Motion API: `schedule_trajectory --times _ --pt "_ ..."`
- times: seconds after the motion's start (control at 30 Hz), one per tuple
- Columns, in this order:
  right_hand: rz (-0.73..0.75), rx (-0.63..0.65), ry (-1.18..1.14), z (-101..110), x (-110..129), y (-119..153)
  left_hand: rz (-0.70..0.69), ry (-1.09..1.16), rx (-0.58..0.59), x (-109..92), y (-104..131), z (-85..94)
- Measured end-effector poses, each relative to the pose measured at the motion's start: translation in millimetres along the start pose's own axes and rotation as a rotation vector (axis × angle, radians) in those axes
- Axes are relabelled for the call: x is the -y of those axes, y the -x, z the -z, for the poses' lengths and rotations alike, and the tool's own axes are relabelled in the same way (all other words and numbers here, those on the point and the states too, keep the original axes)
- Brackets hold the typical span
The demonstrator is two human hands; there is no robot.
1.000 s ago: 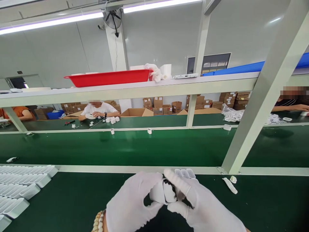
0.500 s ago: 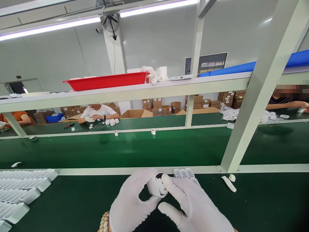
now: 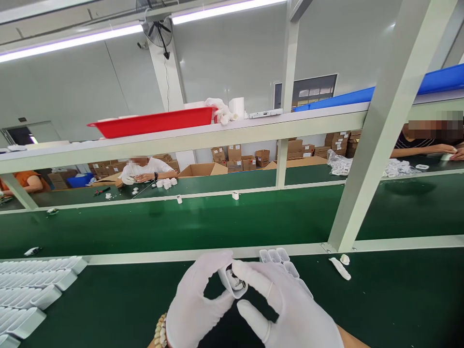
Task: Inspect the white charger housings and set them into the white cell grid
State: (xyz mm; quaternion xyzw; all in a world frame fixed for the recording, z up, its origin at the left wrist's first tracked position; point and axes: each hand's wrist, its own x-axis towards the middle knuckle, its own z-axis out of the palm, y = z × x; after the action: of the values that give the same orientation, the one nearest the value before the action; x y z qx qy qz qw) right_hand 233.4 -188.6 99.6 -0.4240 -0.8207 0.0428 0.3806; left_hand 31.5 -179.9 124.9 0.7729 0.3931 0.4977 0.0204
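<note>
A small white plastic housing (image 3: 237,287), oval with an open end, sits pinched between the thumb and fingers of my left hand (image 3: 199,302). Dark and metallic-looking parts show inside its opening. My right hand (image 3: 286,304) reaches in from the other side, its index fingertip touching the rim and its thumb held well apart below. Its other fingers are mostly hidden. Both hands wear white gloves, with finger cots on the right thumb and index. Behind the right hand stand several white open cups (image 3: 274,256), partly covered by it.
Rows of white housings (image 3: 39,295) fill the left of the dark green bench. Two white scraps (image 3: 340,268) lie right, near a slanting post (image 3: 377,140). Beyond runs a green belt (image 3: 203,222) with small parts. A red tray (image 3: 155,122) rests on the overhead shelf. Co-workers sit opposite.
The housing has turned in my left hand, so its opening and inner parts face me more. My right index fingertip stays at its rim. Small parts on the belt have shifted right.
</note>
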Motion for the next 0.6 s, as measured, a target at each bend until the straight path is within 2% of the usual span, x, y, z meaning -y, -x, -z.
schedule_trajectory --times 0.13,0.23,0.43,0.53,0.6 --pt "-0.128 -0.080 -0.085 2 1 -6 -0.217 -0.122 -0.063 -6 -8 2.0" --pt "-0.209 -0.047 -0.179 -2 4 -12 -0.330 -0.251 -0.011 -9 -12 2.2" --pt "-0.281 -0.022 -0.245 -12 2 -15 -0.431 -0.289 0.198 -4 -7 -1.4" --pt "-0.272 0.027 -0.293 -5 -3 -16 -0.394 -0.285 0.213 -2 -7 -1.2" --pt "-0.272 0.094 -0.399 2 -5 -19 -0.371 -0.314 0.178 -1 -8 -0.6"
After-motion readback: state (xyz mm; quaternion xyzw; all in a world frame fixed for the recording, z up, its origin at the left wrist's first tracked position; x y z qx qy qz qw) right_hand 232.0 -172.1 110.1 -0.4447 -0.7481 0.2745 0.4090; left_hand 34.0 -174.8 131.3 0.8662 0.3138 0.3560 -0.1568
